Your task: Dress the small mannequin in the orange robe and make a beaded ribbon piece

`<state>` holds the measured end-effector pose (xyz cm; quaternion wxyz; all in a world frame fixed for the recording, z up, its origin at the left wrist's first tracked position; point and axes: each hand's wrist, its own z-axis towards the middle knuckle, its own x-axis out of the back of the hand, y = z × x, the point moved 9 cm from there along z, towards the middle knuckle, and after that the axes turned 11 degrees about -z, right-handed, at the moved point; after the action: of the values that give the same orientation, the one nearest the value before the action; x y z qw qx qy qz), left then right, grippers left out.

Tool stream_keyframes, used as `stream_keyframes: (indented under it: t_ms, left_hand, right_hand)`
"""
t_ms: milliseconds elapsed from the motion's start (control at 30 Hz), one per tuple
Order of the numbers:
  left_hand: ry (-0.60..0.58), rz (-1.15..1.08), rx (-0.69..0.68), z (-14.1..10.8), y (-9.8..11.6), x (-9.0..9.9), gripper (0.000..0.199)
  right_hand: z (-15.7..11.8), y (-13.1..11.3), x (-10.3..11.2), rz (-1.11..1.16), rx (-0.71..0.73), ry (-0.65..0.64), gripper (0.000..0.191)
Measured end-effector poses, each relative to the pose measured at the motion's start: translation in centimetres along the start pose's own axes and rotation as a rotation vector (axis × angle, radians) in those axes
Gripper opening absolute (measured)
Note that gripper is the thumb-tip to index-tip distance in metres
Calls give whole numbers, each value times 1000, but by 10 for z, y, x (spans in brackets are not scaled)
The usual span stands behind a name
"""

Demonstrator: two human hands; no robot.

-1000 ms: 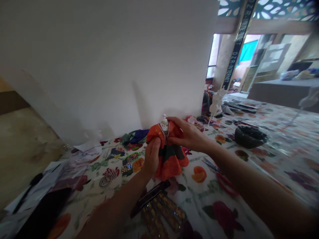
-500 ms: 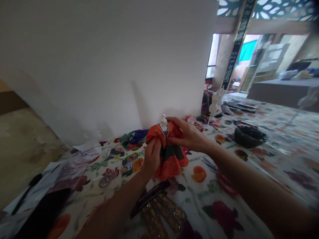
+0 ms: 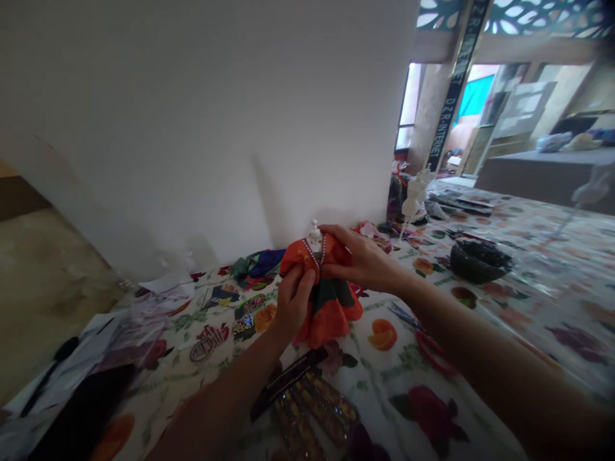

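A miniature orange and dark green dress (image 3: 329, 314) with a beaded trim stands on a small white dress form, whose knob-like top (image 3: 314, 230) shows above the neckline. My left hand (image 3: 293, 298) pinches the orange fabric at the front of the bodice. My right hand (image 3: 358, 259) comes in from the right, its fingers pressed over the upper right of the dress. The form's lower part is hidden by the skirt.
A floral tablecloth (image 3: 384, 378) covers the table. On it lie beaded ribbon strips (image 3: 312, 400), red-handled scissors (image 3: 427, 349), a black bowl (image 3: 478, 261), fabric scraps (image 3: 259, 264), and a second white dress form (image 3: 416, 198). A white wall (image 3: 192, 128) rises behind.
The whole view drifts slightly. Both hands stay on the dress, and my left fingers sit a little higher on the bodice.
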<state>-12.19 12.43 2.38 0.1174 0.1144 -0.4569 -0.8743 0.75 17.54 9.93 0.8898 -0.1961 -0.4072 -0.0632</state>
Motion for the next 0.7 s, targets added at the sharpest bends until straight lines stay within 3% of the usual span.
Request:
stream_keyframes:
  t_ms: [533, 700]
  left_hand:
    - [9, 56, -24, -1, 0, 2, 29]
    - [-53, 3, -36, -2, 1, -2, 25]
  right_hand:
    - [0, 2, -1, -5, -4, -4, 64]
    - [0, 1, 0, -2, 1, -1, 64]
